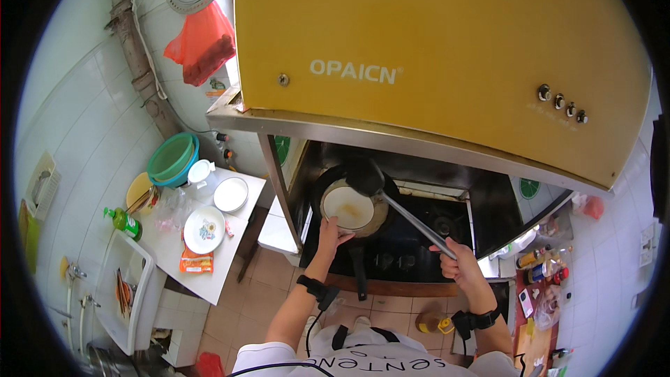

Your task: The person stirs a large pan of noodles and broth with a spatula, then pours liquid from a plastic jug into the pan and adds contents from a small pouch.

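My left hand [331,237] is closed on the near rim of a white bowl [343,202], which has a light brown patch inside. The bowl is over a dark wok [317,185] on the black gas stove [412,241]. Pale contents show in the wok around the bowl; whether the bowl touches them I cannot tell. My right hand [458,262] grips the long grey handle of a ladle [419,223]. Its black head [365,176] is at the bowl's far right edge, tilted so that its inside is hidden. The wok's black handle [359,272] points toward me.
A yellow range hood [433,42] overhangs the stove. On the left, a white table [234,237] carries plates, basins and a packet, beside a sink [143,293]. Bottles [537,272] stand on the right, and a yellow-capped jug [433,322] is on the floor.
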### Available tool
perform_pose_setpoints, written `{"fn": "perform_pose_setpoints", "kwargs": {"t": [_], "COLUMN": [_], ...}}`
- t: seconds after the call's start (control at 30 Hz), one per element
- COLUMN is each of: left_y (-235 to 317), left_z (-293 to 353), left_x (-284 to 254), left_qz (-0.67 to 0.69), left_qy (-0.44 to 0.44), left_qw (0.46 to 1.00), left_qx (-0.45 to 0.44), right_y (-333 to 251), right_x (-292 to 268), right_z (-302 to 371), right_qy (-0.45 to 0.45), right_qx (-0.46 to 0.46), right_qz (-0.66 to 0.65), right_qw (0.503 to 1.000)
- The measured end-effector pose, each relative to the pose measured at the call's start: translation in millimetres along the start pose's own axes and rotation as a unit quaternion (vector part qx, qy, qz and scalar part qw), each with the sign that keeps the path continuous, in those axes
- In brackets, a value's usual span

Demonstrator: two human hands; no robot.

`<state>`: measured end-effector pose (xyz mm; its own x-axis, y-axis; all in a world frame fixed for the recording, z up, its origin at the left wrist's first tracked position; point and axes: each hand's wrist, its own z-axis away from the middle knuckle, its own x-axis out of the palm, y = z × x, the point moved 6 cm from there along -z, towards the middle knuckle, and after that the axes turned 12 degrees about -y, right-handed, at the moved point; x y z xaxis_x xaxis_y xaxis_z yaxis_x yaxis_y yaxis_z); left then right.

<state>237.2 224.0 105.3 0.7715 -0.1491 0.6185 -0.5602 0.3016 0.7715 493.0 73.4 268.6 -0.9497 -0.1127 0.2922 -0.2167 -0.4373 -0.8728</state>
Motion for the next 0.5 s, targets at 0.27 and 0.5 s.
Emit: {"fn": "perform_pose_setpoints", "kwargs": {"t": [0.27,0.5], "left_y": [15.9,-6.0], "left_z": [80.3,190.5], "left_x": [-16.0,-120.5], "left_qz": [-0.018,0.015], "left_qy": [0.054,0.21], "left_qw": [0.998,0.972], "left_qx": [0.012,0.105], "right_y": [58.9,129.5], "right_x": [-37.9,-39.8], "right_z": [-62.0,-134.9], "right_qy": [-0.042,-0.029], "right_qx": [0.037,0.146], "right_qz": [-0.126,-0.113], "right_qw": [0.99,0.982]}}
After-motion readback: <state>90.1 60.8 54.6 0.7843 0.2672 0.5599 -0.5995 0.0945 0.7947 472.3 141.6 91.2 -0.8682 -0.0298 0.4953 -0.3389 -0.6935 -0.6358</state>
